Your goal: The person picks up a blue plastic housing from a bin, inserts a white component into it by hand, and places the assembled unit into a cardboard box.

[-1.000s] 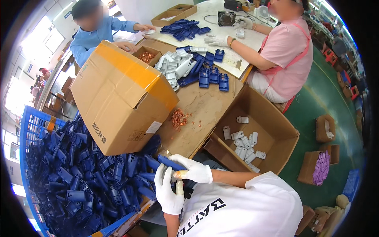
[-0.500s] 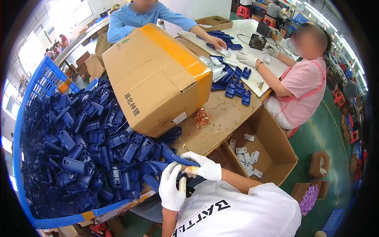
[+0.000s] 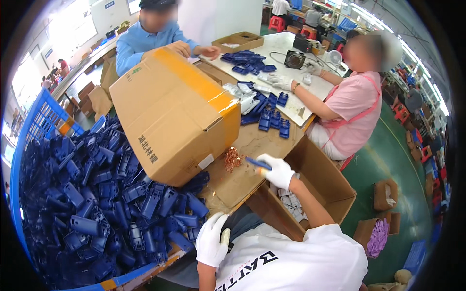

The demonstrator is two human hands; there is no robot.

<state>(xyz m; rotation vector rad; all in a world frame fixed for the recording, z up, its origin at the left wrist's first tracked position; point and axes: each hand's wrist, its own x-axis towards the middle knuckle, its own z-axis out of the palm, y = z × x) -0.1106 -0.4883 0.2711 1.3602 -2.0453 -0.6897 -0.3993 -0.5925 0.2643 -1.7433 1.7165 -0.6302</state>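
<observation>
In my white-gloved right hand [image 3: 278, 172] is a blue plastic housing [image 3: 257, 163], pinched between thumb and fingers and seen almost edge-on. That hand is over the table's near edge, beside the open carton. My left hand [image 3: 210, 242], gloved too, is beside the blue crate with its fingers loosely bent, the thumb apart and nothing visible in it. A pale cover sits on its thumb. Many similar blue housings [image 3: 84, 224] fill the crate [image 3: 36, 121] to my left.
A large taped cardboard box [image 3: 170, 116] stands on the table beside a small heap of copper-coloured bits [image 3: 232, 160]. White parts [image 3: 291, 203] lie in the open carton [image 3: 330, 186]. Two co-workers sit across the table near more blue housings [image 3: 264, 119].
My right hand has moved away from my left, up and to the right, carrying the blue housing. My left hand has dropped slightly. The far co-worker's hand has drawn back toward the box.
</observation>
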